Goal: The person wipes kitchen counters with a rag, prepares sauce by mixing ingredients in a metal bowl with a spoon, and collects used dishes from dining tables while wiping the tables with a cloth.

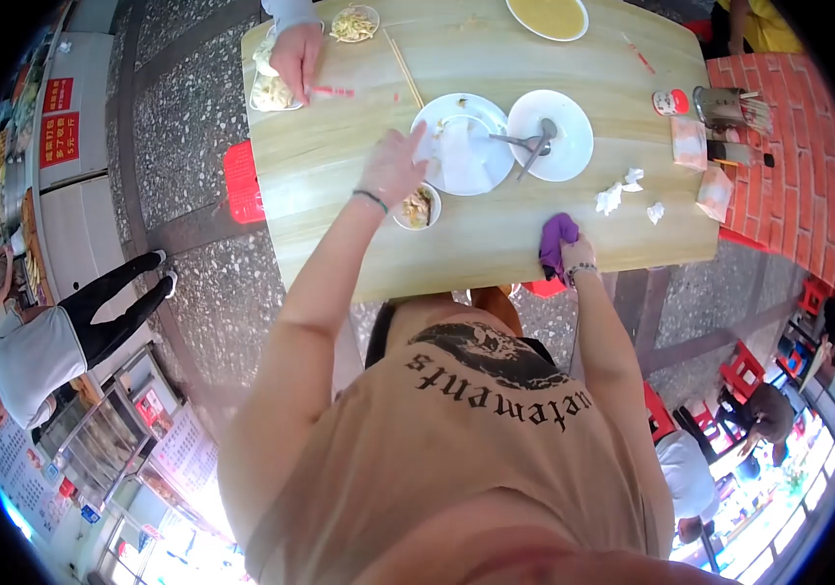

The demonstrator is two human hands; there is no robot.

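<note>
My left hand [393,168] reaches over the table, fingers stretched out and apart at the left rim of a white plate [491,174]. A crumpled white napkin [462,161] and food scraps lie on that plate. Just below this hand stands a small bowl [418,208] with food remains in it. My right hand [576,255] is closed round a bunched purple cloth [559,234] near the table's front edge. Beyond the cloth, a white bowl [563,156] holds two metal spoons [537,146], one handle lying over the plate.
Across the wooden table [339,214], another person's hand [295,58] rests by a container of dumplings [271,93]. Chopsticks [404,70], a bowl of yellow soup [549,17] and crumpled tissues [609,199] lie about. Jars and tissue packs [688,143] line the brick wall [778,195].
</note>
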